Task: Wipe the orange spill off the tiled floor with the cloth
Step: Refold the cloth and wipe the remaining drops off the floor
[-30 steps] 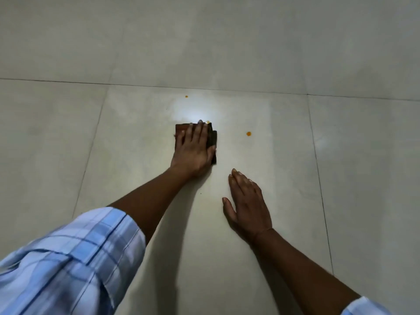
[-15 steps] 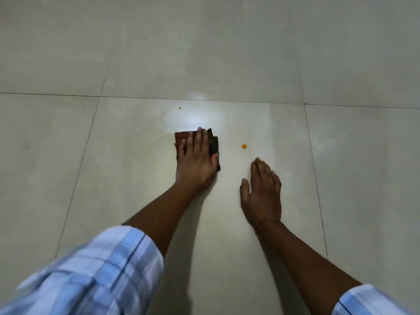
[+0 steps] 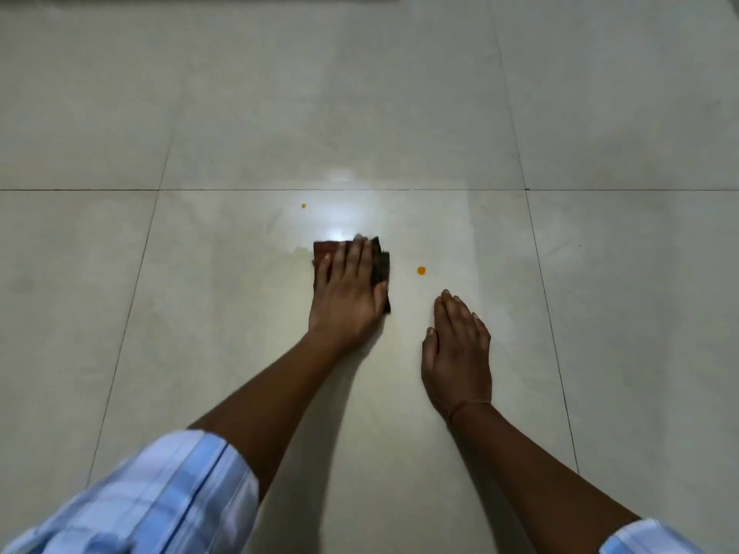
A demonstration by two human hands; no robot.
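Note:
A folded dark brown cloth (image 3: pixel 382 265) lies on the pale tiled floor (image 3: pixel 240 313) in the middle of the view. My left hand (image 3: pixel 348 293) presses flat on top of it, fingers pointing away, covering most of it. An orange drop (image 3: pixel 421 270) sits on the tile just right of the cloth. A smaller orange drop (image 3: pixel 304 206) lies farther off to the upper left. My right hand (image 3: pixel 456 353) rests flat on the floor, fingers together, holding nothing, just below the larger drop. A faint wet smear shows left of the cloth.
Large glossy beige tiles with thin dark grout lines (image 3: pixel 280 189) cover the whole view. A bright light reflection (image 3: pixel 340 229) sits just beyond the cloth. Light blue checked sleeves (image 3: pixel 160 501) are at the bottom corners.
My left hand stays pressed on the cloth, which has hardly moved relative to the orange drops. My right hand moved forward to just below the larger drop. The camera tilted, showing more floor ahead.

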